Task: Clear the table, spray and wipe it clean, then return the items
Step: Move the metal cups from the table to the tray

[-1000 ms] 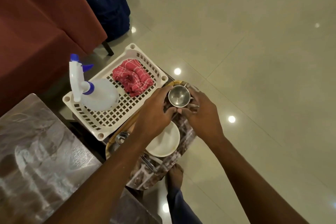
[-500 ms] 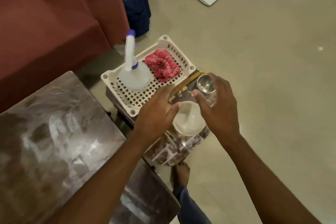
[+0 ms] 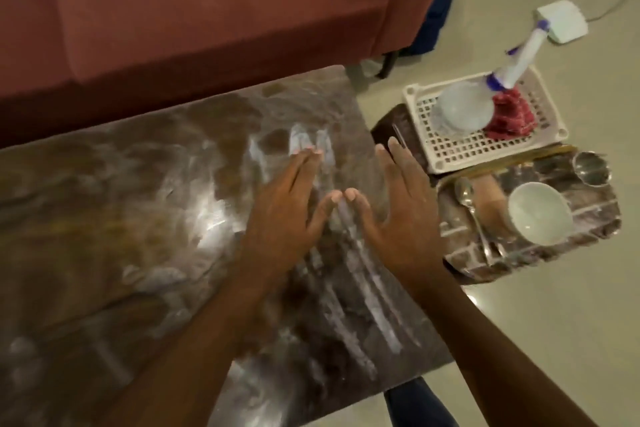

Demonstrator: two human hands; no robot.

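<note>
Left hand (image 3: 287, 208) and right hand (image 3: 401, 211) hover flat and empty, fingers straight, thumbs nearly meeting, over the right end of the streaked bench (image 3: 138, 218); whether they touch it is unclear. Bowl (image 3: 538, 213), spoon (image 3: 465, 192) and cup (image 3: 590, 168) sit on a side bench (image 3: 595, 210) at right, apparently parked there for the wiping. Just beyond, a basket (image 3: 478, 149) holds the spray bottle (image 3: 464, 111) and red cloth (image 3: 509, 118), likely the next reach.

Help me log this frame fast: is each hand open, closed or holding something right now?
Left hand: open, fingers straight, holding nothing.
Right hand: open, fingers straight, holding nothing.
</note>
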